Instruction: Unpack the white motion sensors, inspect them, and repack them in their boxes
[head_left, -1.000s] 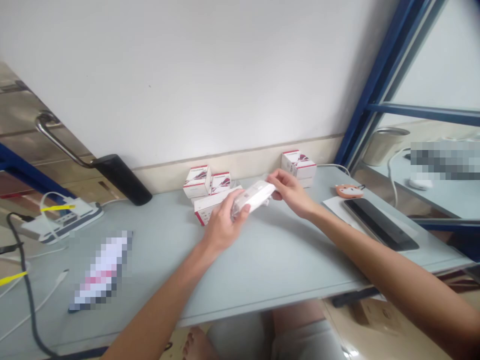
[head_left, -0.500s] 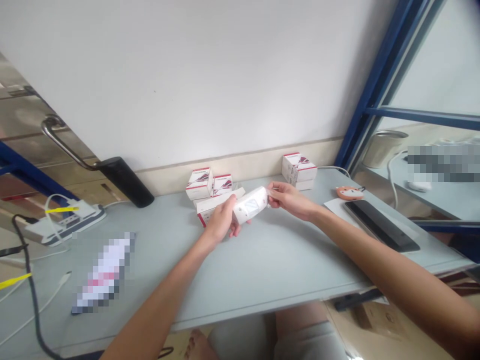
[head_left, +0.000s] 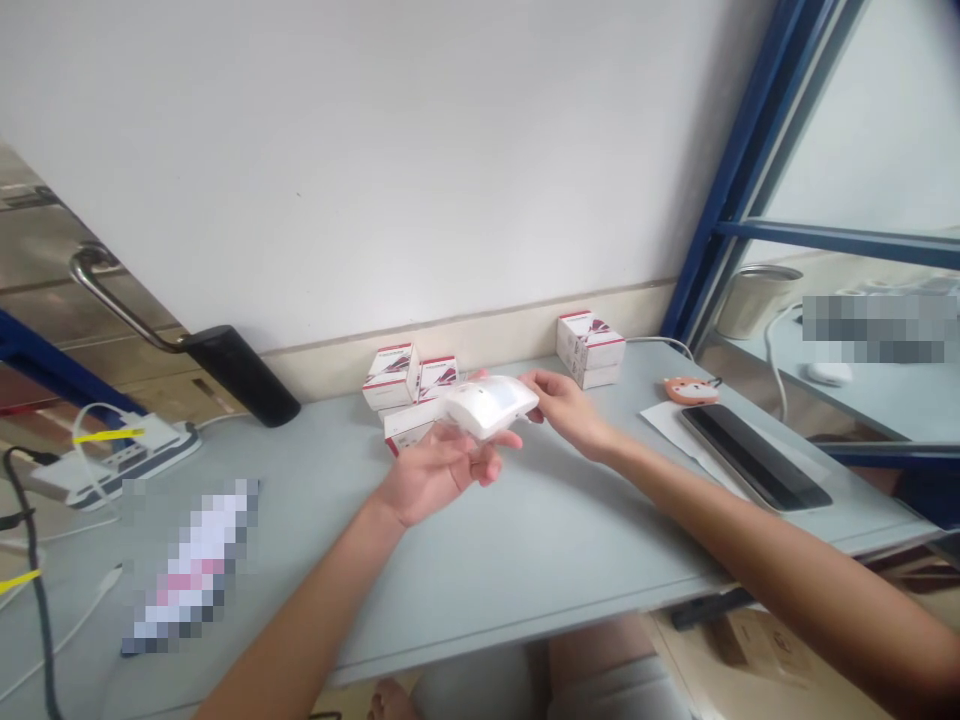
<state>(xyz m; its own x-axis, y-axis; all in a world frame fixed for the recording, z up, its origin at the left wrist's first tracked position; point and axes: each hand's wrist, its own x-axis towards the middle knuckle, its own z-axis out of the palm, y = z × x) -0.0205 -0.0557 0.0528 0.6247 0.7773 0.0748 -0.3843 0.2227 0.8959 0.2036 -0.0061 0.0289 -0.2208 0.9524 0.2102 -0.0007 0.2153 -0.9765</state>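
A white motion sensor [head_left: 491,405] with a curved front and a pale window is held up above the desk between my hands. My left hand [head_left: 439,470] is turned palm up and supports it at its left end and underside, with some fingers reaching out below. The fingertips of my right hand [head_left: 566,410] pinch its right end. Just behind the sensor, partly covered by it, lies a white box [head_left: 409,425]. Two small white-and-red boxes, a left one [head_left: 390,375] and a right one [head_left: 437,376], stand behind that.
More white-and-red boxes [head_left: 590,345] are stacked by the wall. To the right lie a black phone [head_left: 754,455] on paper and an orange animal-shaped item [head_left: 691,390]. On the left are a black cylinder [head_left: 244,375], a power strip [head_left: 127,455], cables and a blurred packet [head_left: 191,570].
The sensor has tilted and turned so its curved front shows differently. My left hand has rolled from gripping over its end to palm up beneath; my right hand stays at the right end.
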